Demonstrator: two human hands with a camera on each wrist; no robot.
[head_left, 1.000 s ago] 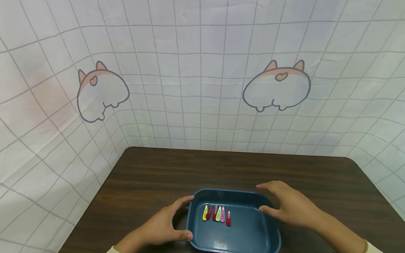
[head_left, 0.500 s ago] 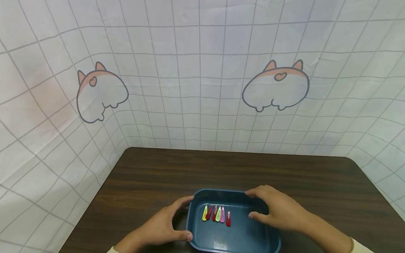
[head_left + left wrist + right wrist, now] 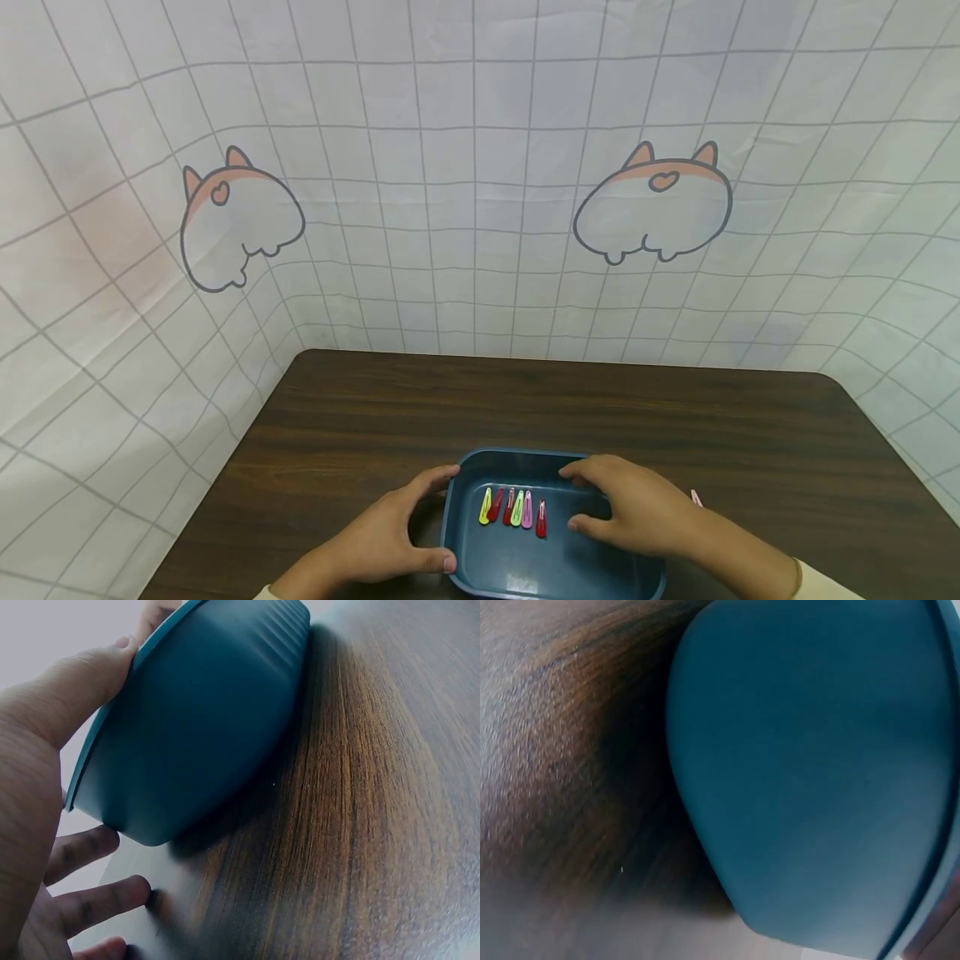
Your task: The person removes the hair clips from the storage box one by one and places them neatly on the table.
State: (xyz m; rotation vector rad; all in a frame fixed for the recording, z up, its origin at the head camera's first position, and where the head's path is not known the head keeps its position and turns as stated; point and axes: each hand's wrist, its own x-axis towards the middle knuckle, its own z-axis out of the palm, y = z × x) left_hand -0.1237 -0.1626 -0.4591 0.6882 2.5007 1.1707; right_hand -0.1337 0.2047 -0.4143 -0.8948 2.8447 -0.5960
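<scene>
A blue rectangular tray [image 3: 555, 575] lies on the dark wood table. Inside, toward its left, several snap hair clips [image 3: 517, 507] in yellow, red, light green and pink form a loose row, with one red clip [image 3: 541, 518] at the right end. My left hand [image 3: 390, 529] steadies the tray's left side, thumb and index finger spread along the rim; in the left wrist view its other fingers [image 3: 105, 907] stick out beside the outer wall. Over the tray's right half hovers my right hand [image 3: 645, 504], thumb and index apart, nothing visible between them.
A small pink thing [image 3: 696, 497], partly hidden behind my right wrist, shows over the table right of the tray. The wood table [image 3: 450, 392] stretches behind the tray to a white grid-patterned curtain [image 3: 480, 250] around the back and sides.
My right hand has moved left and slightly down, from the tray's right rim to over its inside. The pink thing behind the wrist has come into view. My left hand and the clips stay put.
</scene>
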